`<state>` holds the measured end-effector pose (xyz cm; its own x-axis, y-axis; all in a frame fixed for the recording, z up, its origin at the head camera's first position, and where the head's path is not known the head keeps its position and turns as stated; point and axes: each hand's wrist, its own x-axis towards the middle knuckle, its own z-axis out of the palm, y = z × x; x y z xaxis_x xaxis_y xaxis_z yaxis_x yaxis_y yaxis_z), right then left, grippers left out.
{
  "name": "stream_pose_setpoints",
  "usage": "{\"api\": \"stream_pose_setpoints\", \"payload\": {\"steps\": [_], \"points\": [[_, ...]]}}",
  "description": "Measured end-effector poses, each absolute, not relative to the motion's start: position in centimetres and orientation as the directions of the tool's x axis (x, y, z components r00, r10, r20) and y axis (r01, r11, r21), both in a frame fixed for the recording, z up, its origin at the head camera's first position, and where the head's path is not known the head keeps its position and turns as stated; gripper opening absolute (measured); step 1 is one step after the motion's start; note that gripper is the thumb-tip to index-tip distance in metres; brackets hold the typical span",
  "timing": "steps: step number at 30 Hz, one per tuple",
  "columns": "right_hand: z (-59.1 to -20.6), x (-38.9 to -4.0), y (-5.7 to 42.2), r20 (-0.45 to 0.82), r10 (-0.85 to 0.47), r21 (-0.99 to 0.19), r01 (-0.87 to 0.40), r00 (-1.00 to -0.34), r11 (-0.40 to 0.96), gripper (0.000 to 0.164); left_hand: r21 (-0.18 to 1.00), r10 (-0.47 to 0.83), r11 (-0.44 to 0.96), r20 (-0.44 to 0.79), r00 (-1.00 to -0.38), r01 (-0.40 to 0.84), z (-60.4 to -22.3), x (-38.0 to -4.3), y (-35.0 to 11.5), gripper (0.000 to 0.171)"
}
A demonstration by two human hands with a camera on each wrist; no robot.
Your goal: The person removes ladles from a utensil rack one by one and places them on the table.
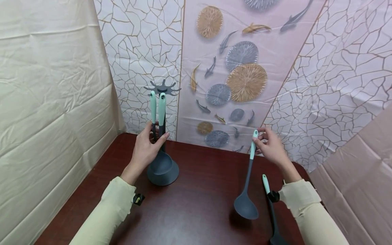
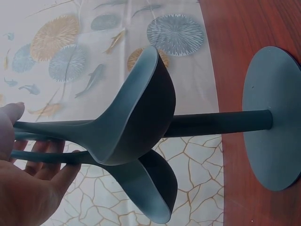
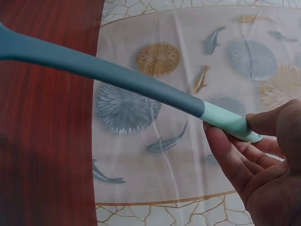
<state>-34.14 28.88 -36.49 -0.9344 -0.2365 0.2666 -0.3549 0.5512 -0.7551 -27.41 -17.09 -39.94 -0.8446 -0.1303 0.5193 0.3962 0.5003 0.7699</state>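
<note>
At the left stands a dark grey utensil stand [image 1: 163, 177] with a round base and a ring of hooks on top. Two ladles [image 2: 141, 108] with mint handles hang upright beside its post, bowls down. My left hand [image 1: 148, 144] grips their dark shafts, thumb in front and fingers behind. Across the table my right hand [image 1: 271, 146] pinches another ladle [image 1: 246, 206] near the top of its mint handle. That ladle hangs with its grey bowl down, over a dark shadow on the table. The right wrist view shows thumb and fingers on the handle end [image 3: 230, 123].
A grey utensil with a mint handle [image 1: 265, 183] lies on the dark red table [image 1: 196, 190], right of the held ladle and partly under the right forearm. Its head runs out of frame. Patterned cloth [image 1: 226, 78] hangs behind, and plain cloth [image 1: 55, 102] hangs at the sides.
</note>
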Motion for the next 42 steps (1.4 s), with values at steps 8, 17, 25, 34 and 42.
{"api": "stream_pose_setpoints", "payload": {"steps": [8, 17, 25, 34, 42], "points": [[-38.3, -34.3, 29.1, 0.236, -0.253, -0.759, -0.341, -0.938, 0.555, 0.044, 0.766, -0.134, 0.498, 0.531, -0.837, 0.406, -40.1, -27.4, -17.3, 0.045], [-40.1, -34.0, 29.2, 0.16, -0.249, -0.74, -0.283, -0.955, 0.611, 0.043, 0.767, -0.14, 0.502, 0.528, -0.837, 0.4, -40.2, -27.4, -17.3, 0.049], [-41.4, -34.3, 29.9, 0.127, -0.245, -0.743, -0.256, -0.961, 0.619, 0.039, 0.763, -0.136, 0.514, 0.522, -0.842, 0.391, -40.2, -27.4, -17.4, 0.049], [-43.1, -33.7, 30.5, 0.074, -0.243, -0.741, -0.216, -0.967, 0.635, 0.042, 0.767, -0.129, 0.508, 0.517, -0.846, 0.391, -40.2, -27.2, -17.2, 0.048], [-44.4, -33.7, 31.1, 0.043, -0.243, -0.738, -0.194, -0.969, 0.646, 0.039, 0.762, -0.137, 0.523, 0.518, -0.845, 0.382, -39.9, -27.3, -17.1, 0.047]]}}
